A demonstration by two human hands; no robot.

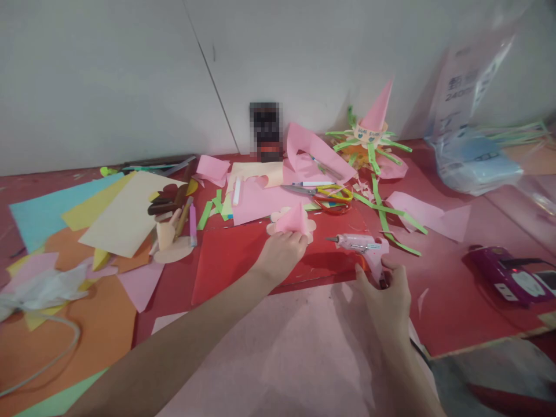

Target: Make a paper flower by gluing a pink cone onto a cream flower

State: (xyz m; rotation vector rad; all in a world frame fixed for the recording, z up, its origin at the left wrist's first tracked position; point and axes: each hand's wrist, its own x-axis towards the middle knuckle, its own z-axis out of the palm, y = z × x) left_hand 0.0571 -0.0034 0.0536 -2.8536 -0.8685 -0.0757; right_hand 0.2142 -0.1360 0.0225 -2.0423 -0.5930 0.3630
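Observation:
My left hand (284, 253) is closed, its fingertips pressed on a small pink paper cone (292, 219). The cone stands on a cream scalloped paper base (273, 227), over a red board (234, 258). My fingers hide the near side of the cone. My right hand (388, 289) has its thumb and fingers on either side of the handle of a pale pink hot glue gun (360, 243). The gun's nozzle points left, toward the cone. Just behind the cone lie yellow-handled scissors (332, 192), orange-handled scissors (332, 205) and a white pen (317, 183).
A taller pink cone (377, 110) with a cream band and green paper strips stands at the back. Coloured paper sheets (117, 214) are spread on the left. A purple device (508, 275) with a cord sits right, below a plastic bag (473, 168). A wall closes off the back.

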